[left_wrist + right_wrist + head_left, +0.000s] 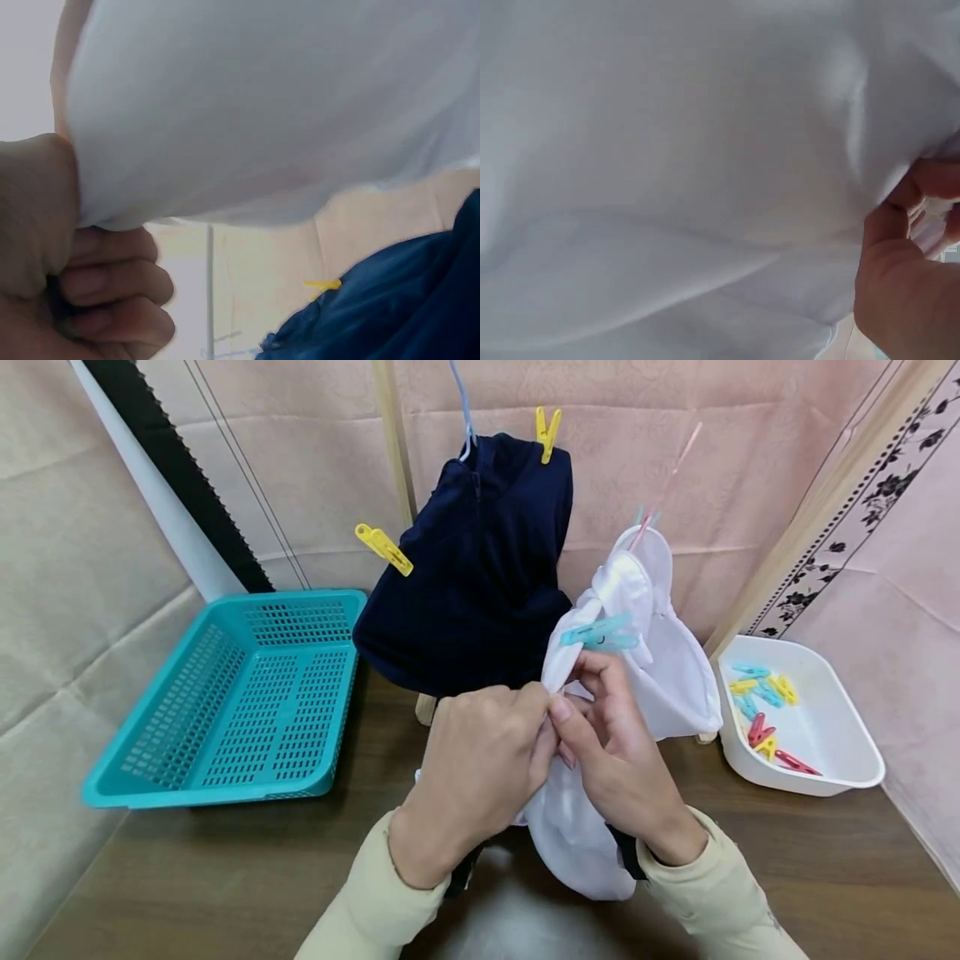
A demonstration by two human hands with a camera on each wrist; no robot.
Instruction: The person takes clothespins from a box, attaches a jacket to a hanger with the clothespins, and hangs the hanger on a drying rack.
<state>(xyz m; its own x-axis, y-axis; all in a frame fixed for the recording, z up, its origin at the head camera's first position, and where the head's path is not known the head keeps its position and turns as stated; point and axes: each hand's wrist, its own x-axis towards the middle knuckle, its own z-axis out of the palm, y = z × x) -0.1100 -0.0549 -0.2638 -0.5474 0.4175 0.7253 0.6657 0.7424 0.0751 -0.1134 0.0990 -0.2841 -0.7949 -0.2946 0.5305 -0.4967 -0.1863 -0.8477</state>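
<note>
A white garment point(678, 685) hangs from a pink hanger point(678, 464), its lower part drooping toward the tabletop. My left hand point(480, 760) grips its front edge with curled fingers, and the left wrist view shows white cloth point(262, 112) spreading from the fist. Close beside it, my right hand point(626, 760) pinches the same edge between thumb and fingers. Just above the fingertips, a light blue clothespin point(600, 633) sits on the garment. Cloth fills most of the right wrist view, with my right hand point(907, 277) at its edge. Folds hide some fingertips.
Left of the white garment hangs a navy garment point(487, 585) with two yellow clothespins point(384, 550) on it. A turquoise basket point(225, 795) stands at the left. On the right, a white tub point(840, 752) contains several coloured clothespins. Wooden poles point(393, 435) rise behind.
</note>
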